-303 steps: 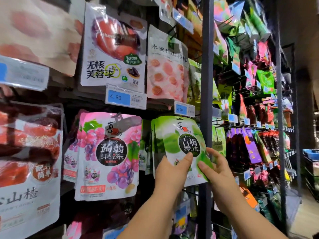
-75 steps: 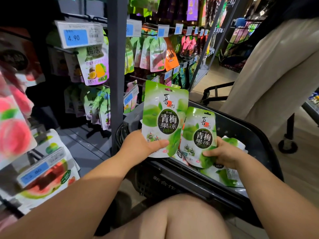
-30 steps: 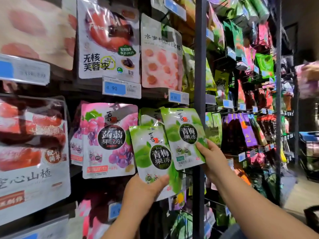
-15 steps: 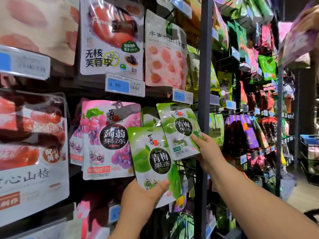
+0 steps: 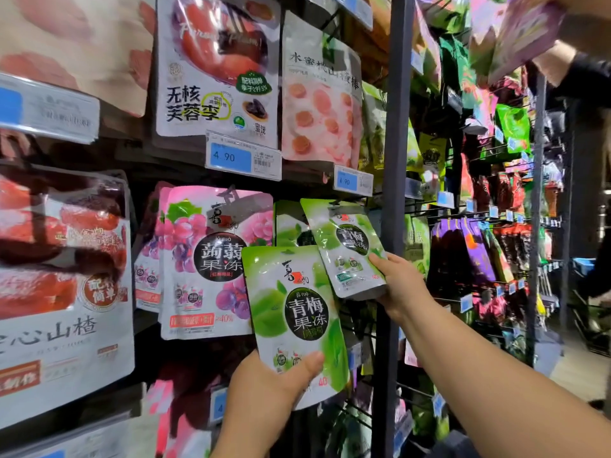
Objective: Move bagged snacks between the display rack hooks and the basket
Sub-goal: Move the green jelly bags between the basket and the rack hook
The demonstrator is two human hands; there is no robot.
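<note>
R hand: my right hand [image 5: 400, 285] pinches the upper green bag [image 5: 347, 249] at its lower right corner, thumb on the front, fingers behind.
Why low: gripping the bottom leaves the top edge free to be steered onto the hook. The bag tilts, its top leaning left toward the row.
Hook: hidden behind the bag's top edge. Prob. at the hang hole, but I can't tell if it's threaded.
L hand: my left hand [image 5: 264, 388] grips the lower green bag [image 5: 294, 319] by its bottom edge, thumb across the front. It's held upright, below & left of the other bag, overlapping its corner. I'd say it's parked there as next in line.
Row: the hung green bags [image 5: 287, 226] sit just behind the upper one, same print, so it's the right peg.
Neighbours: pink grape bag [image 5: 211, 259] just left; rack post [image 5: 393, 160] just right of the upper bag. Tight slot.
Basket: not in view.
Stage: rack-bound leg, I reckon; one bag at the peg, one waiting.
Risk: glossy pouch + corner pinch, so it could swing & miss the peg.
</note>
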